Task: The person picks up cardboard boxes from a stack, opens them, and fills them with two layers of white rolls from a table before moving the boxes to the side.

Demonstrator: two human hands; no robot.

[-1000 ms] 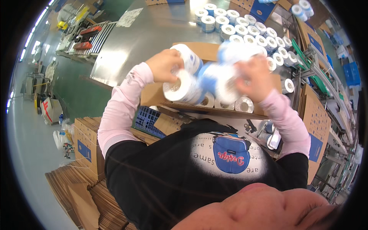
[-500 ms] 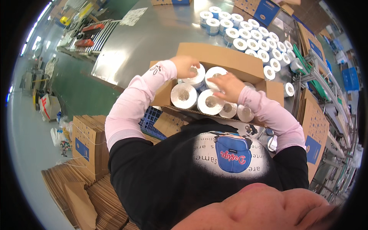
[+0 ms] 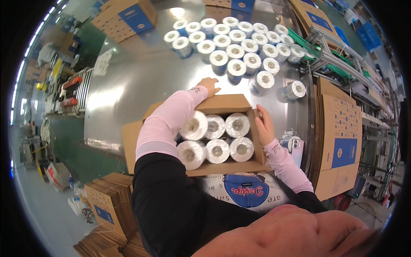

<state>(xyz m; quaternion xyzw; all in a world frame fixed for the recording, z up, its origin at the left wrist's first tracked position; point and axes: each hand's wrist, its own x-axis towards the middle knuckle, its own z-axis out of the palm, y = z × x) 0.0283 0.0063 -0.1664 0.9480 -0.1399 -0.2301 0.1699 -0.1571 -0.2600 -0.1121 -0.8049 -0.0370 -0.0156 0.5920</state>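
Observation:
An open cardboard carton (image 3: 222,170) stands in front of me at the table edge, several film-wrapped white rolls (image 3: 217,150) set upright in two rows inside it. My left hand (image 3: 209,85) reaches over the carton's left part to just beyond its far flap (image 3: 227,102), fingers apart and nothing in them. Whether it touches that flap I cannot tell. Along the carton's right end lies my right hand (image 3: 265,125), fingers stretched out against the cardboard. My left forearm partly covers the carton's left side.
Beyond the carton, several white-and-blue rolls (image 3: 235,51) stand grouped on the metal table (image 3: 128,85); one roll (image 3: 294,91) is apart at the right. A printed carton (image 3: 126,20) sits far left. Flattened cartons (image 3: 338,132) lean at right, near a phone (image 3: 296,145). More are stacked (image 3: 109,205) lower left.
Both hands have left the rolls inside the carton: the left moved beyond the far flap, the right to the right end. Rolls now fill both rows evenly. The view has shifted.

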